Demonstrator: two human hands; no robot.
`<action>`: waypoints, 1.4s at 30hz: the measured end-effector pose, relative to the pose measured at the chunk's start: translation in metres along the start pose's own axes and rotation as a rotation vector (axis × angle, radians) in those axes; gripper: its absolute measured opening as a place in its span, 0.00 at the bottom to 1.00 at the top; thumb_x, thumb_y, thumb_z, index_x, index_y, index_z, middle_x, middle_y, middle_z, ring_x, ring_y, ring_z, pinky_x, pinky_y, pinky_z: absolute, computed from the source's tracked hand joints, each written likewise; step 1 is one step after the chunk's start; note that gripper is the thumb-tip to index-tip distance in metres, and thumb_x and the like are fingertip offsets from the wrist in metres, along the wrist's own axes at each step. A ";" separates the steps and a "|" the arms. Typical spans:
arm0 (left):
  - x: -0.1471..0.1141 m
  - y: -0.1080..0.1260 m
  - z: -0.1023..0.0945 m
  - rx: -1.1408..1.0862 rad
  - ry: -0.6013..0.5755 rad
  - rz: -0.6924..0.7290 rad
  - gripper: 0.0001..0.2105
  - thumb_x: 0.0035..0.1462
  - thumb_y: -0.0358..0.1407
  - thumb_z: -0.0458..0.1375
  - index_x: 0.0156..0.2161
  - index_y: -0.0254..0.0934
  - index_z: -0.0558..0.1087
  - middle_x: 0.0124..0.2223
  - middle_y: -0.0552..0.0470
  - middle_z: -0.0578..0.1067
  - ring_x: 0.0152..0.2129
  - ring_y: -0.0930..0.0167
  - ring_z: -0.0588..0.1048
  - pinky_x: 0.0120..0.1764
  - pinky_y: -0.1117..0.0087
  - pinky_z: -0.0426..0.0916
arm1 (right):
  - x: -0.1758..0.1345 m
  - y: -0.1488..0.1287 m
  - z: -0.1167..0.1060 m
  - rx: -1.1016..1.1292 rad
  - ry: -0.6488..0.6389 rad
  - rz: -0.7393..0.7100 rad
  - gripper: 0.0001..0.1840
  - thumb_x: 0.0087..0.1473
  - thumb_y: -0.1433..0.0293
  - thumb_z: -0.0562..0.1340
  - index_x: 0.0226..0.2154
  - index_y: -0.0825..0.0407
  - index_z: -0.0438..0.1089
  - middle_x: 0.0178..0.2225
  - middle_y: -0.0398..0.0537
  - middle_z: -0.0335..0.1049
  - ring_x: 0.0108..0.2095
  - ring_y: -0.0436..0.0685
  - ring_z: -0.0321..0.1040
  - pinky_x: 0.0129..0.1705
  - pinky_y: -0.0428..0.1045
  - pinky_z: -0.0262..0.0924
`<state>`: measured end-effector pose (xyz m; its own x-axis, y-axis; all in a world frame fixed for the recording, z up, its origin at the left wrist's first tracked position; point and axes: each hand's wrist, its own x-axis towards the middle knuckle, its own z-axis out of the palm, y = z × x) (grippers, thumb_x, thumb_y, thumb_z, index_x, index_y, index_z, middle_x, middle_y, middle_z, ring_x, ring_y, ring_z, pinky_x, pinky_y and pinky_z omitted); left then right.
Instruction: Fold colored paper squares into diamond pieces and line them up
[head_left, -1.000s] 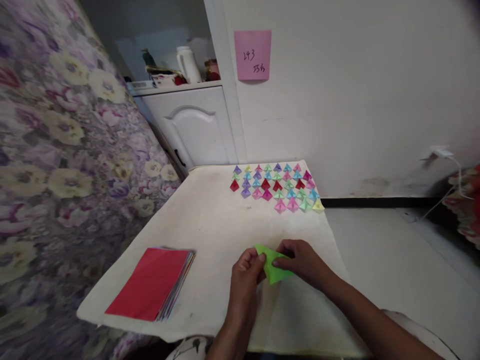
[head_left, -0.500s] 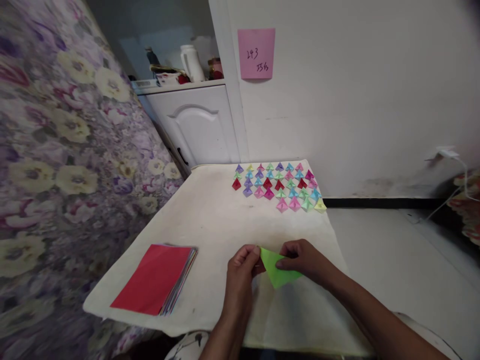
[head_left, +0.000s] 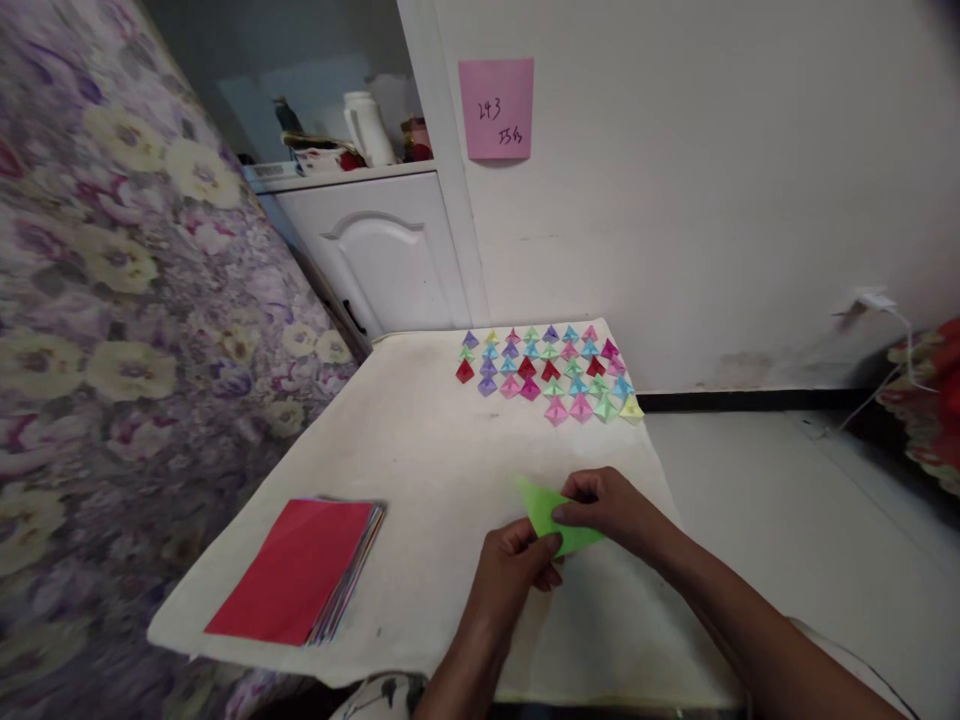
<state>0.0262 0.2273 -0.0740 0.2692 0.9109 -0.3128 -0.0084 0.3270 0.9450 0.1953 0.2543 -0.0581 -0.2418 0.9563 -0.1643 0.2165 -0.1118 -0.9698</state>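
Note:
A bright green sheet of paper (head_left: 541, 506), folded to a triangle, is held between both hands above the near part of the table. My left hand (head_left: 521, 560) pinches its lower corner, thumb on top and fingers underneath. On the upper right side, my right hand (head_left: 600, 505) grips the paper with its thumb across the face. The paper's left tip points up and away, free of the fingers. Parts of the lower and right edges are hidden by the hands.
Rows of small folded paper pieces (head_left: 551, 370) in many colours stand along the table's far right. A stack of coloured paper, red sheet (head_left: 300, 570) on top, lies at left. The cream tablecloth (head_left: 420, 450) meets a wall and cabinet (head_left: 375, 250); a floral curtain (head_left: 150, 330) hangs left.
My left hand has let go of the left tip and moved down and right to the lower corner. My right hand keeps its hold. The view has shifted slightly.

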 end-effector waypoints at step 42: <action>-0.015 0.023 0.009 -0.087 0.290 0.264 0.04 0.46 0.33 0.61 0.25 0.32 0.74 0.16 0.57 0.69 0.14 0.77 0.65 0.18 0.77 0.59 | -0.023 -0.028 0.003 -0.249 0.174 -0.378 0.04 0.48 0.74 0.62 0.25 0.51 0.68 0.24 0.39 0.65 0.25 0.49 0.60 0.26 0.45 0.55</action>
<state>0.0304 0.2193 -0.0468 -0.0356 0.9956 -0.0863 -0.1263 0.0812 0.9887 0.1925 0.2344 -0.0280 -0.1898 0.9508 0.2448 0.3691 0.3001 -0.8796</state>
